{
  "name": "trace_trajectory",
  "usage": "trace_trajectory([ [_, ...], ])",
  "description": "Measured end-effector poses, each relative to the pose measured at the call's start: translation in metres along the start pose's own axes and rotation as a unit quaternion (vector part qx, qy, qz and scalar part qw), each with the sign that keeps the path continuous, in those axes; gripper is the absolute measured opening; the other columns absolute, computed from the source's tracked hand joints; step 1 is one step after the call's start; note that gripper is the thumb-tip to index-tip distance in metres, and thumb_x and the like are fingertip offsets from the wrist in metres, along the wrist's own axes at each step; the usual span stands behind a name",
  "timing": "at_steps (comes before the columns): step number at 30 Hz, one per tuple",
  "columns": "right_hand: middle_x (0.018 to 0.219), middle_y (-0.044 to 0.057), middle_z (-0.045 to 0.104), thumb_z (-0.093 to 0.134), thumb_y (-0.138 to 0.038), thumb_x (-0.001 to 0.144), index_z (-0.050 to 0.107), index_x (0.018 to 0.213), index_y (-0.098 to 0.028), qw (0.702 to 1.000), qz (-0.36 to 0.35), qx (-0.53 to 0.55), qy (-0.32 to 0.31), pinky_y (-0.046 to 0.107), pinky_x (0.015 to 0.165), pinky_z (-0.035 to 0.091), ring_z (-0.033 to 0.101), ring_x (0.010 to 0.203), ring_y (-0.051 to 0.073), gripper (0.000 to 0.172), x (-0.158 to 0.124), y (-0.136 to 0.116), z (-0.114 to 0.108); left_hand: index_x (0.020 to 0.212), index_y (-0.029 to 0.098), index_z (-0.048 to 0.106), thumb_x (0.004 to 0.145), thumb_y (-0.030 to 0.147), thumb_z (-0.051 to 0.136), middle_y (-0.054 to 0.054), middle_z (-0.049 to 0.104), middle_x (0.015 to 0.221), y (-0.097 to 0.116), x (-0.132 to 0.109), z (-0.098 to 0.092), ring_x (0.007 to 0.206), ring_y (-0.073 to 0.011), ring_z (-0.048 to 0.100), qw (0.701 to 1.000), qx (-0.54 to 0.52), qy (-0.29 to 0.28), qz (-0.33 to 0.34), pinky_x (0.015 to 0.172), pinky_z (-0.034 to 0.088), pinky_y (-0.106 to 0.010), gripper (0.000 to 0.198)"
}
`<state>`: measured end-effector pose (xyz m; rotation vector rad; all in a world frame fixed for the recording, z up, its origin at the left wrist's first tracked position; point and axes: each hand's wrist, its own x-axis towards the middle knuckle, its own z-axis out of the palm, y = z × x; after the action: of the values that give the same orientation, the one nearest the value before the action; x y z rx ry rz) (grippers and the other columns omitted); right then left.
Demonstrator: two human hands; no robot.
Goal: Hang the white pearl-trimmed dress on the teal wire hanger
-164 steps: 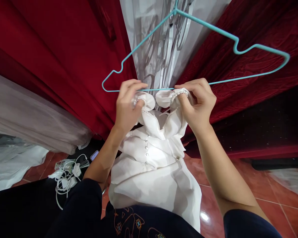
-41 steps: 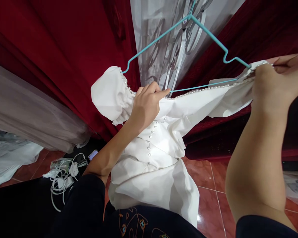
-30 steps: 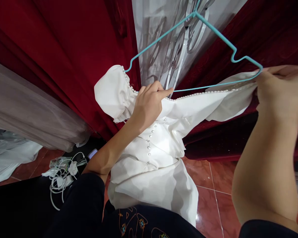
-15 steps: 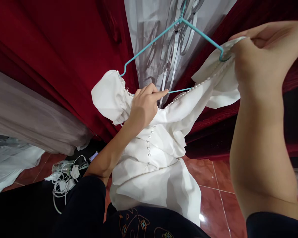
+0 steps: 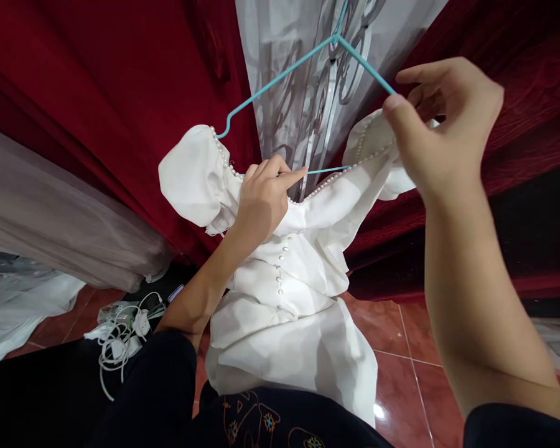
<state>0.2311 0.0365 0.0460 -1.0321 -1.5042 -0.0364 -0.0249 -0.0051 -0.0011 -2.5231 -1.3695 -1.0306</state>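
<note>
A white dress [image 5: 289, 298] with a pearl-trimmed neckline and a row of small buttons hangs on a teal wire hanger [image 5: 280, 76]. Its left puffed sleeve [image 5: 191, 177] sits over the hanger's left end. My left hand [image 5: 264, 199] is closed on the neckline and the hanger's lower bar at the centre. My right hand [image 5: 441, 121] is raised at the right, fingers curled and pinching the right sleeve [image 5: 371, 140] at the hanger's right shoulder.
Dark red velvet curtains [image 5: 98, 93] hang behind, with a sheer patterned panel [image 5: 308, 81] between them. A grey cloth [image 5: 60, 230] drapes at the left. White cables and chargers [image 5: 121, 336] lie on the red tiled floor [image 5: 401, 367], beside a phone [image 5: 177, 292].
My right hand has come down and inward, bringing the right sleeve onto the hanger's right shoulder. Earlier it stretched that sleeve far to the right. My left hand has stayed at the neckline.
</note>
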Motion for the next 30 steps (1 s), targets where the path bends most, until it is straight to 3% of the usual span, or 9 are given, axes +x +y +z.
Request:
trace_trajectory([
  [4,0.097,0.005,0.075,0.061,-0.028,0.099,0.078,0.114,-0.025,0.975,-0.188,-0.026,0.113,0.043,0.093,0.050,0.069,0.095,0.022,0.022,-0.034,-0.001,0.001,0.133,0.027,0.079,0.108,-0.003,0.037,-0.004,0.070,0.106,0.004,0.000,0.000,0.097,-0.0191,0.065,0.999,-0.039,0.004,0.008,0.092,0.047,-0.039,0.058],
  [6,0.104,0.005,0.076,0.057,-0.025,0.101,0.073,0.117,-0.027,0.969,-0.233,-0.025,0.073,0.044,0.095,0.050,0.071,0.101,0.024,0.023,-0.050,-0.008,0.007,0.131,0.026,0.080,0.110,-0.001,0.037,-0.005,0.070,0.106,0.008,0.000,0.000,0.098,-0.0184,0.065,0.998,-0.060,0.004,0.013,0.091,0.046,-0.037,0.055],
  [9,0.112,0.006,0.075,0.056,-0.027,0.100,0.067,0.126,-0.029,0.973,-0.199,-0.047,-0.109,0.044,0.091,0.050,0.070,0.102,0.024,0.028,-0.074,-0.016,0.023,0.123,0.026,0.081,0.112,0.004,0.038,-0.004,0.071,0.107,0.011,0.001,0.000,0.101,-0.0183,0.066,0.997,-0.070,0.005,0.007,0.093,0.046,-0.038,0.050],
  [11,0.110,0.005,0.076,0.056,-0.032,0.101,0.066,0.130,-0.029,0.971,-0.152,-0.086,-0.164,0.045,0.089,0.046,0.067,0.095,0.024,0.031,-0.087,-0.015,0.035,0.118,0.026,0.081,0.112,0.005,0.039,-0.004,0.072,0.106,0.009,0.000,0.001,0.100,-0.0184,0.067,0.997,-0.075,0.010,0.007,0.095,0.047,-0.038,0.047],
  [18,0.100,0.003,0.076,0.053,-0.034,0.105,0.069,0.125,-0.031,0.985,-0.116,-0.094,-0.083,0.046,0.093,0.042,0.063,0.091,0.024,0.026,-0.100,-0.016,0.050,0.134,0.027,0.074,0.113,0.011,0.040,-0.004,0.074,0.128,-0.006,-0.006,0.002,0.121,-0.0197,0.070,0.992,-0.099,0.034,0.077,0.109,0.055,-0.041,0.043],
  [21,0.095,0.002,0.076,0.051,-0.030,0.105,0.072,0.117,-0.031,0.986,-0.106,-0.099,-0.076,0.045,0.094,0.042,0.062,0.087,0.022,0.024,-0.099,-0.020,0.052,0.132,0.029,0.073,0.116,0.018,0.035,-0.006,0.069,0.133,-0.014,-0.010,-0.006,0.131,-0.0220,0.065,0.985,-0.061,0.154,0.038,0.113,0.055,-0.044,0.043],
  [23,0.094,0.001,0.076,0.050,-0.027,0.104,0.073,0.111,-0.030,0.988,-0.102,-0.096,-0.072,0.045,0.094,0.042,0.061,0.085,0.022,0.024,-0.099,-0.021,0.055,0.131,0.028,0.072,0.118,0.029,0.037,-0.007,0.063,0.130,-0.022,-0.011,-0.013,0.129,-0.0240,0.062,0.962,-0.013,0.274,-0.009,0.114,0.054,-0.047,0.037],
  [25,0.094,0.002,0.076,0.049,-0.026,0.104,0.074,0.109,-0.031,0.988,-0.096,-0.093,-0.071,0.046,0.094,0.042,0.061,0.085,0.022,0.026,-0.099,-0.022,0.057,0.136,0.027,0.068,0.117,0.042,0.048,-0.008,0.058,0.129,-0.031,-0.011,-0.020,0.127,-0.0263,0.060,0.937,0.025,0.346,-0.043,0.113,0.053,-0.049,0.031],
  [30,0.092,0.002,0.074,0.049,-0.028,0.103,0.074,0.110,-0.031,0.987,-0.088,-0.106,-0.077,0.047,0.093,0.041,0.061,0.087,0.023,0.026,-0.100,-0.023,0.058,0.140,0.031,0.059,0.099,0.034,0.075,-0.008,0.060,0.139,-0.053,-0.002,-0.028,0.133,-0.0314,0.057,0.953,0.047,0.286,-0.089,0.119,0.047,-0.053,0.045],
])
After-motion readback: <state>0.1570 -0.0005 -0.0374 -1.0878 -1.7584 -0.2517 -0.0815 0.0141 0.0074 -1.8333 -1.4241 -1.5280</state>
